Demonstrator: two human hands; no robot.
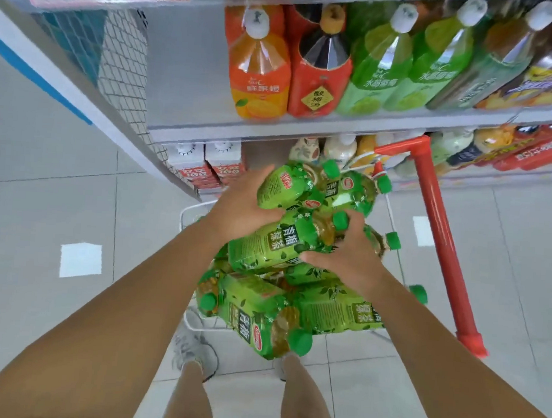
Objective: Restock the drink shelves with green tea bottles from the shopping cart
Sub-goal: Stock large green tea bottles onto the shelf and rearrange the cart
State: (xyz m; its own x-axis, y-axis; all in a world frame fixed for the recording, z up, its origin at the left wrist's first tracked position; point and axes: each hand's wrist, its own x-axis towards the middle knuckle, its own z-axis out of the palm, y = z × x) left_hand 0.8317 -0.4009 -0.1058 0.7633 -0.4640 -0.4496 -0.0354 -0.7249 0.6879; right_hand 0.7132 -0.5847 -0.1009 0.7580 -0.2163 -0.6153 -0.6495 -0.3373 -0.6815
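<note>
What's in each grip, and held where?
Left-hand grip: upper green tea bottle, at its base end. Right-hand grip: lower bottle, around its neck.

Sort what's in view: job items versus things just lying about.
Job: upper green tea bottle, gripped by the left hand; lower green tea bottle, gripped by the right hand; remaining green tea bottles; shopping cart; drink shelf.

Lying about: orange juice bottle; red plum drink bottle; red-and-white cartons.

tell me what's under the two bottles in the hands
More green tea bottles lie piled in the cart beneath the held bottles. The cart's bottom and any lower layers are covered by that pile.
</note>
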